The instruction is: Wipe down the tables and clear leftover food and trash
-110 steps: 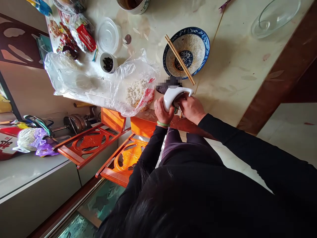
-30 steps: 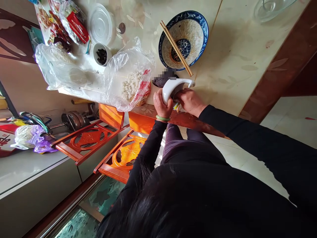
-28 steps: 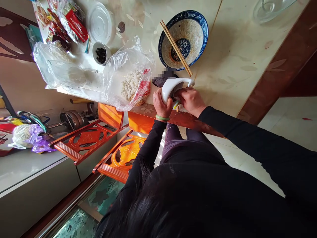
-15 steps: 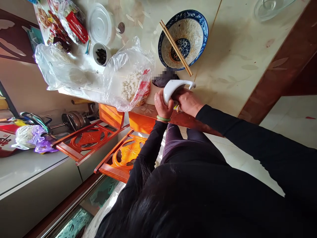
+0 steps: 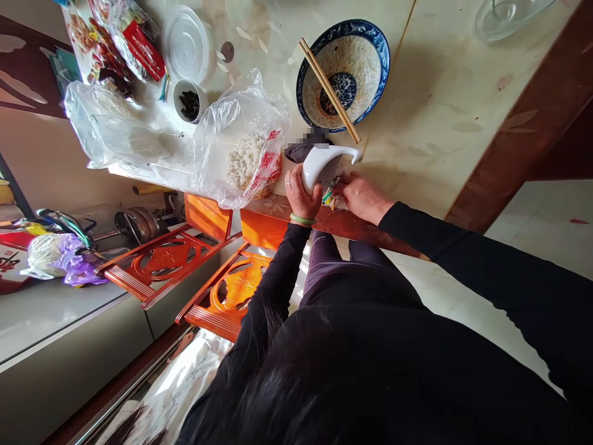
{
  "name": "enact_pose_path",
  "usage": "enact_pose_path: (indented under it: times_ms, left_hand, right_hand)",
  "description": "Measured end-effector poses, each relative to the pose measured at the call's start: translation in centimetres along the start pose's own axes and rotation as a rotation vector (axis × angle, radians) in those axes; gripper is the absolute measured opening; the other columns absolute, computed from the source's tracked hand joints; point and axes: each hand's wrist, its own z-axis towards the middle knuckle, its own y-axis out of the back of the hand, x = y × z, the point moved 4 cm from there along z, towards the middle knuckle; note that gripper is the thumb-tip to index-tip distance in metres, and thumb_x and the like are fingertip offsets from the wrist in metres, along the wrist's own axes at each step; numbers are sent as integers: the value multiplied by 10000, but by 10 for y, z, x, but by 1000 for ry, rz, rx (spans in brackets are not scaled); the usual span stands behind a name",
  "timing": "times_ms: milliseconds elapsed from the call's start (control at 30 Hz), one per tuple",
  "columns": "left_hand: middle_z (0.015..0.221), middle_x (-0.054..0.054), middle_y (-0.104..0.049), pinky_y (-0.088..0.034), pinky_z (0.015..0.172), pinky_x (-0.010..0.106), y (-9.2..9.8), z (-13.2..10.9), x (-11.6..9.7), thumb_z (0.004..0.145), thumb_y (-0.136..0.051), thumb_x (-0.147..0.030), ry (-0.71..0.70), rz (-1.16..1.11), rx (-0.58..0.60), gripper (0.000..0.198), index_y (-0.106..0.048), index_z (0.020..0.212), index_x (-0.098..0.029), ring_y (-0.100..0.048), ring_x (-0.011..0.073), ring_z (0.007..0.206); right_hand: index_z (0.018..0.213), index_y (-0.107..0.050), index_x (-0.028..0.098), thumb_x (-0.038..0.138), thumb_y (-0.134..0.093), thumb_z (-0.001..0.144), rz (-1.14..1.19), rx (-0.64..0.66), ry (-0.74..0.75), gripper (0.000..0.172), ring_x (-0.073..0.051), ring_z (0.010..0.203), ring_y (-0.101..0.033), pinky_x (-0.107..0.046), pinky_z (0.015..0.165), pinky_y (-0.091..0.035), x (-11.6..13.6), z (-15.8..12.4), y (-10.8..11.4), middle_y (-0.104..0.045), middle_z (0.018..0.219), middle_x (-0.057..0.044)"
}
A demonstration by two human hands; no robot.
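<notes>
My left hand [image 5: 302, 193], with a green bangle at the wrist, grips a glossy white curved container [image 5: 319, 165] by its rounded left end, tilted over the table's near edge. Its other end narrows to a hook like a bird's neck. At the open underside, my right hand [image 5: 359, 194] has its fingers bent together; whatever they pinch is hidden. Small green, yellow and whitish bits [image 5: 330, 199] show between the two hands, too small to name. A dark cloth-like item [image 5: 299, 152] lies just behind the container, partly blurred out.
Beyond the hands is a used blue-and-white bowl [image 5: 376, 80] with chopsticks [image 5: 330, 89] across it. To the left are a clear bag of white grains [image 5: 245, 161], a cup with dark bits [image 5: 189, 105] and a plastic lid [image 5: 186, 44]. Wooden chairs [image 5: 241, 287] stand below the table edge.
My right hand has drawn back slightly right and down from the container's opening, uncovering more of the coloured bits. The container and my left hand have shifted a little left.
</notes>
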Motion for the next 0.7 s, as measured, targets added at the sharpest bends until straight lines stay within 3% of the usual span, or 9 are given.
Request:
enact_pose_path:
  times_ms: [167, 300, 400, 500, 700]
  left_hand:
    - [1313, 150, -677, -437, 1225, 513, 10, 4, -2, 966, -597, -531, 40, -8, -27, 502, -613, 1349, -207, -598, 331, 1368]
    - [1266, 157, -688, -470, 1201, 507, 12, 3, -4, 969, -601, -525, 77, -21, -73, 481, -622, 1306, -182, -637, 322, 1307]
    - [1249, 146, -688, -480, 1184, 495, 11, 2, -4, 985, -596, -517, 88, -39, -84, 461, -621, 1306, -188, -647, 312, 1288]
    - [1268, 131, -679, -469, 1183, 475, 9, 3, -4, 1002, -602, -504, 88, -33, -79, 450, -617, 1332, -199, -637, 300, 1310]
    - [1282, 130, -675, -448, 1190, 459, 6, 3, -2, 999, -631, -494, 112, -50, -95, 455, -623, 1340, -193, -635, 298, 1307]
  right_hand:
    - [988, -830, 205, 154, -583, 960, 218, -169, -37, 254, -313, 1153, -663, -451, 1027, -544, -7, -13, 8, -816, 1049, -92]
    - [973, -807, 211, 197, -607, 945, 541, -259, -218, 203, -266, 1015, -731, -437, 981, -583, -15, -10, 6, -818, 1021, -65]
    - [929, -767, 222, 330, -694, 924, 869, -266, -397, 130, -221, 882, -731, -400, 893, -610, -26, -4, -3, -801, 923, -33]
    - [896, -726, 221, 453, -793, 857, 1128, -259, -481, 244, -199, 844, -720, -372, 840, -618, -35, -2, -9, -770, 864, -12]
    - [900, -667, 229, 479, -832, 811, 1273, -201, -500, 312, -194, 808, -703, -369, 770, -613, -44, -4, -10, -732, 834, -6]
